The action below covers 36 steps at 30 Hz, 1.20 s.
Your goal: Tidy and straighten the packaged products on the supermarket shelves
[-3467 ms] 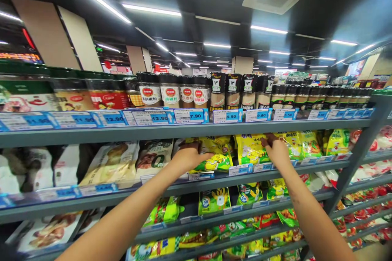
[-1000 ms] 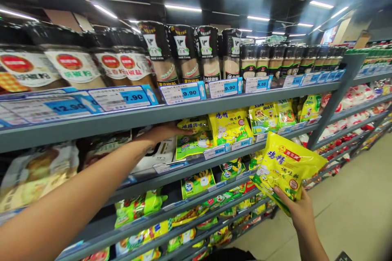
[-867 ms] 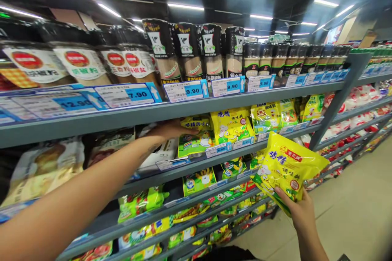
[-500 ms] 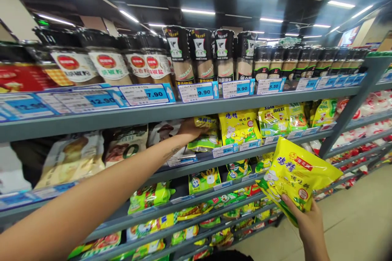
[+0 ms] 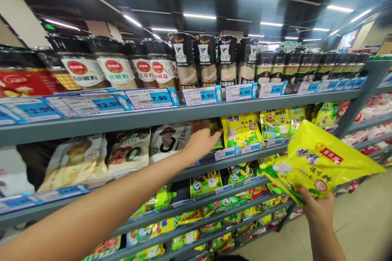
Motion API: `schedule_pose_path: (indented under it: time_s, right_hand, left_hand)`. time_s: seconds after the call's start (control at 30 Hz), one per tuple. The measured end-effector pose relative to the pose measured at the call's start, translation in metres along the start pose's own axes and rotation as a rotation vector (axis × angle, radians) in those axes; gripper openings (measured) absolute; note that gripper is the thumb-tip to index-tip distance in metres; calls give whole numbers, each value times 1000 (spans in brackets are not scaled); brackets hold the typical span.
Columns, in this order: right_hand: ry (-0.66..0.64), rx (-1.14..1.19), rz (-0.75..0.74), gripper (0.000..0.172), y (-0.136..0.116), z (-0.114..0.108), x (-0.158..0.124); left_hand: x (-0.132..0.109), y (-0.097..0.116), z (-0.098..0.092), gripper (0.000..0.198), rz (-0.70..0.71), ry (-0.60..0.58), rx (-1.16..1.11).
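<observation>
My right hand [image 5: 320, 208] grips the lower edge of a yellow bag of chicken seasoning [image 5: 324, 163], thumb on its printed front. The bag is tilted, held out in front of the shelves. My left hand [image 5: 203, 140] is inside the second shelf, thumb held away from the fingers, whose tips go up under the upper shelf's edge. Behind it, a yellow-green packet [image 5: 218, 144] is mostly hidden; I cannot tell if the hand touches it. A standing yellow seasoning bag [image 5: 241, 130] is just right of it, a white mushroom-print pouch [image 5: 167, 142] just left.
Black-capped spice jars [image 5: 226, 59] line the top shelf above price tags [image 5: 202, 95]. Beige pouches [image 5: 76, 159] stand left on the second shelf. Slanted lower racks [image 5: 208, 199] hold more packets. A grey upright post [image 5: 352, 97] is at the right, tiled floor [image 5: 358, 224] below.
The yellow-green packet my left hand held at the shelf front now sits farther back, mostly behind the hand. My right hand has moved the yellow bag rightward and slightly up, closer to me.
</observation>
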State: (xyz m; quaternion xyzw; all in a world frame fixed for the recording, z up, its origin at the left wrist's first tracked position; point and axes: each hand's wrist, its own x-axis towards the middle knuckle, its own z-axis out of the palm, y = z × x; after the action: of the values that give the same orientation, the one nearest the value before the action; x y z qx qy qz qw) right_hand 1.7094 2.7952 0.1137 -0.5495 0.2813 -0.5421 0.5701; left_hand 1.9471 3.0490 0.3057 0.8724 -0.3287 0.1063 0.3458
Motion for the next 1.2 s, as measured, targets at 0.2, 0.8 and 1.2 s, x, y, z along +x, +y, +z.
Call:
schedule_pose_path:
  time_s: [0.2, 0.8, 1.2]
  right_hand:
    - [-78, 0, -469, 61, -65, 83, 31]
    - [-487, 149, -556, 32, -128, 168, 46]
    - [-578, -135, -300, 50, -106, 198, 73]
  left_hand:
    - [-29, 49, 7, 72, 665, -295, -290]
    - [-17, 28, 8, 37, 292, -50, 72]
    - [-1, 18, 12, 47, 137, -158, -22]
